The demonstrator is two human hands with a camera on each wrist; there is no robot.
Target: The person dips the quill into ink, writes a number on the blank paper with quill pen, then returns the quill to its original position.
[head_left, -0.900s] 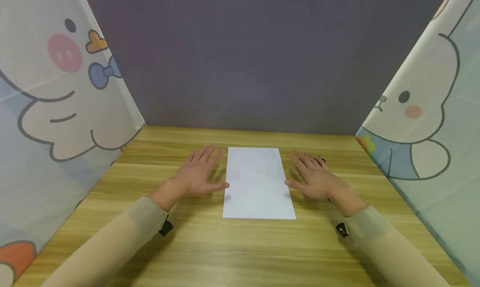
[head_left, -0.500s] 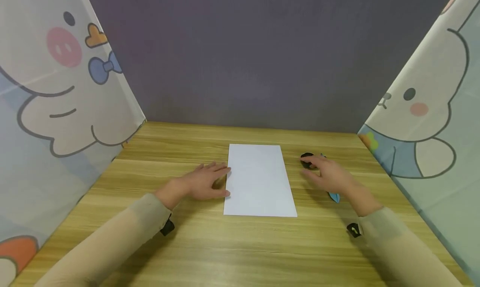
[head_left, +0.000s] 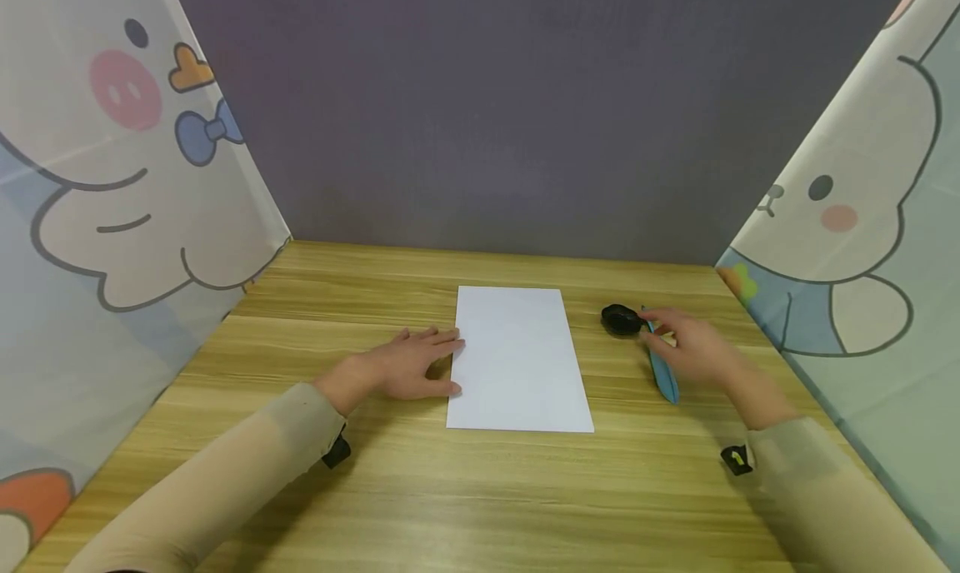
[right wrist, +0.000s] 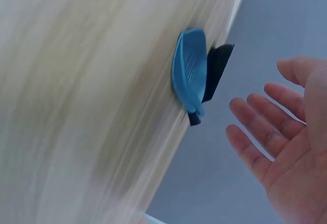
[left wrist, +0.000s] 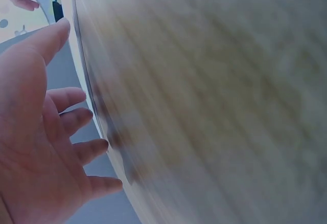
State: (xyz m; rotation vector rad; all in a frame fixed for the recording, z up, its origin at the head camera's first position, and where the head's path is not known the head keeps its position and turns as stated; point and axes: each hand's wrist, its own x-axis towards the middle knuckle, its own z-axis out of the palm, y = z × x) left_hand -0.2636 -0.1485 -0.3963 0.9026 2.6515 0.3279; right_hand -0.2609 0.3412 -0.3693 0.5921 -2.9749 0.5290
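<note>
A white sheet of paper [head_left: 521,361] lies flat on the wooden table, mid-way across. My left hand [head_left: 412,365] is at its left edge, fingertips and thumb over the border; the left wrist view shows those fingers loosely spread. To the right of the paper lie a dark oval object [head_left: 621,320] with a short stem and a blue leaf-shaped piece [head_left: 662,373], hollow and ribbed in the right wrist view. My right hand [head_left: 690,348] is close over them, thumb and forefinger near the stem. In the right wrist view its fingers [right wrist: 255,116] are relaxed and apart from both objects.
A dark grey panel [head_left: 495,123] stands behind the table [head_left: 480,498]. Cartoon-printed cloths hang at the left [head_left: 127,206] and right [head_left: 847,248]. A small black device [head_left: 337,450] sits at the left cuff, another [head_left: 737,460] at the right.
My right hand has moved right from the paper's edge to the dark object and the blue piece, uncovering them. My left hand's fingers have turned inward onto the paper's left edge.
</note>
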